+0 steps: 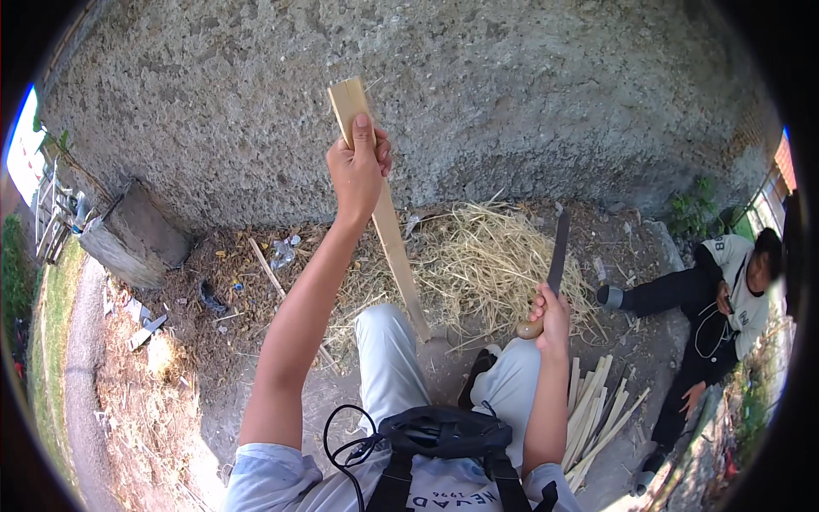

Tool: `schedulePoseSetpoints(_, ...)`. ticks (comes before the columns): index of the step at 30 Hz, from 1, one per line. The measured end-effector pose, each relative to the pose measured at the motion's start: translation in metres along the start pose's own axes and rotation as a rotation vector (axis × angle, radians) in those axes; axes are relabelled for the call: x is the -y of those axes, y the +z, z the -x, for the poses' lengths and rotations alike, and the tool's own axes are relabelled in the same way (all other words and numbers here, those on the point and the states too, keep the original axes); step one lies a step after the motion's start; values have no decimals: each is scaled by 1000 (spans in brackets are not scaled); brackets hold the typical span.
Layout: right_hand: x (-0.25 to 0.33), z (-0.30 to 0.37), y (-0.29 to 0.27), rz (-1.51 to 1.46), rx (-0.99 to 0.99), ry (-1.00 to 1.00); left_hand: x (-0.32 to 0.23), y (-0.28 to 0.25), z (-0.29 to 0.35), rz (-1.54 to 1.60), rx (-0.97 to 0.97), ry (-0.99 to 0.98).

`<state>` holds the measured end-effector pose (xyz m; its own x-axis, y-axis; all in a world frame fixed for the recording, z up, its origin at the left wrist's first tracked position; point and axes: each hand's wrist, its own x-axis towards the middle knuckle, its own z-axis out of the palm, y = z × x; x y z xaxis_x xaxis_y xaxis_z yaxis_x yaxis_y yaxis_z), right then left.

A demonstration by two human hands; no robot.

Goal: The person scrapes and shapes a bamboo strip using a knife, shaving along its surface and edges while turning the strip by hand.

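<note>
My left hand (pixel 358 166) is closed round the upper part of a long, flat strip of pale wood (pixel 394 247). The strip slants down toward my knees, its lower end near the ground, and a thin sliver stands off its top edge. In my right hand (pixel 550 317) is a machete (pixel 559 252), its dark blade pointing up and away from me. My fingers wrap its rounded brown handle just over my right knee. Blade and wood are well apart. A heap of pale wood shavings (pixel 490 256) lies on the ground between and beyond them.
A rough grey wall (pixel 512 102) rises ahead. Split wooden sticks (pixel 593 414) lie by my right side, and a person (pixel 717 299) sits at the right. A concrete block (pixel 141 235) stands at the left. Nearby lie a thin stick (pixel 269 266) and scattered litter.
</note>
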<state>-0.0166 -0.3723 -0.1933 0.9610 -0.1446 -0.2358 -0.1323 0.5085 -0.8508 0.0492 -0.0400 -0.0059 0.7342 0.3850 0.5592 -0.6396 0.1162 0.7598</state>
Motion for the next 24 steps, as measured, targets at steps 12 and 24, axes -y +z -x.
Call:
schedulePoseSetpoints(12,-96,-48,10,183,214,364,16,21,-7,-338,-245,113)
schedulePoseSetpoints(24,-111,-48,40,42,131,314,13,48,0,-311,111,1)
